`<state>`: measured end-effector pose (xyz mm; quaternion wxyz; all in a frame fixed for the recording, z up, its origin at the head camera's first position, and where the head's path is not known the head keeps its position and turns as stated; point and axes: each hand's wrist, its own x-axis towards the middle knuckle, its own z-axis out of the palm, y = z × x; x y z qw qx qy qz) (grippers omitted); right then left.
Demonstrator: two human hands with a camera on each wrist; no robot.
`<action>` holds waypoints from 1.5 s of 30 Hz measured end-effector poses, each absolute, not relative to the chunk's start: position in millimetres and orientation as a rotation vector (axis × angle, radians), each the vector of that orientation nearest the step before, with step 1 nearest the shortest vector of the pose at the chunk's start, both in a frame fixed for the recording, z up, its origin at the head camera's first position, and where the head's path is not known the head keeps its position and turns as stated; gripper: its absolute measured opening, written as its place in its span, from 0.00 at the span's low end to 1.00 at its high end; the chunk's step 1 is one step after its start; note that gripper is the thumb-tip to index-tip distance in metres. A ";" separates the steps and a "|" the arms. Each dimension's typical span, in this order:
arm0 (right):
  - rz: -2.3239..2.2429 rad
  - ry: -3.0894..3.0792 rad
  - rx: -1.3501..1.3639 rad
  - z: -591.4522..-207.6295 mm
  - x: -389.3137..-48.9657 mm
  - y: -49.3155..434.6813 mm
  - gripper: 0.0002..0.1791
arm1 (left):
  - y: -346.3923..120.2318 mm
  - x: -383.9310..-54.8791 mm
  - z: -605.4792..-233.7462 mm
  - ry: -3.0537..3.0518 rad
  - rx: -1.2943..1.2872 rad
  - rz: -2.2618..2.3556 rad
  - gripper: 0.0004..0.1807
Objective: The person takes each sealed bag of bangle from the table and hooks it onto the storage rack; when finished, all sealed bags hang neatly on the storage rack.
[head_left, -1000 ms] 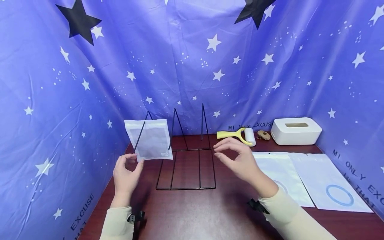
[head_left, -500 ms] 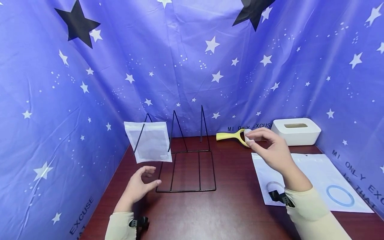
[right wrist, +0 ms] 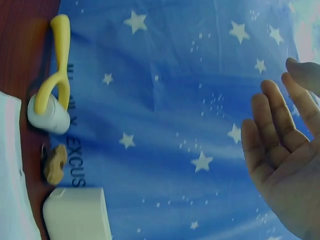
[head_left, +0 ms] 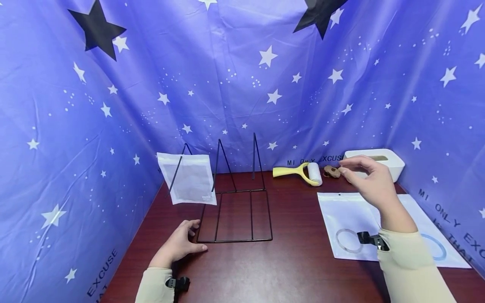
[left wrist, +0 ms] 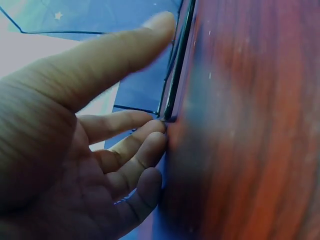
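Observation:
A black wire rack (head_left: 244, 241) with upright pointed loops stands on the dark red table. In its leftmost loop hangs a small white zip pouch (head_left: 192, 179). My left hand (head_left: 179, 243) is at the rack's front left corner, fingertips right at the wire and thumb spread away from them. The left wrist view shows that corner beside the bent fingers (left wrist: 145, 150), with nothing gripped. My right hand (head_left: 373, 185) is raised in front of the white tissue box (head_left: 395, 166), partly hiding it. Its palm shows bare in the right wrist view, the fingers loosely extended.
Two larger white zip bags (head_left: 327, 210) lie flat at the right, under the right forearm; each bears a ring shape. Along the back are a yellow-handled lint roller (head_left: 288, 171) and a small brown object (head_left: 332, 171). A starry blue curtain (head_left: 227, 63) surrounds the table.
The left hand has moved from the pouch's lower corner down to the rack's front left corner. The right hand has moved right, past the lint roller, to the tissue box.

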<state>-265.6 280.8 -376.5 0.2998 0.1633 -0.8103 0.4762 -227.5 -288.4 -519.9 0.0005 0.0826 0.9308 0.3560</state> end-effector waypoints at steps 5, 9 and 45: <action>1.236 -2.162 0.302 -378.2 -266.7 297.5 0.12 | -285.9 -229.6 -523.6 2.928 0.221 1.113 0.51; 1.260 -2.153 0.251 -381.2 -269.0 308.5 0.13 | -286.0 -229.6 -524.8 2.938 0.244 1.109 0.48; 1.128 -2.733 0.320 -439.1 -332.8 374.9 0.19 | -291.0 -232.6 -530.3 2.976 0.272 1.111 0.35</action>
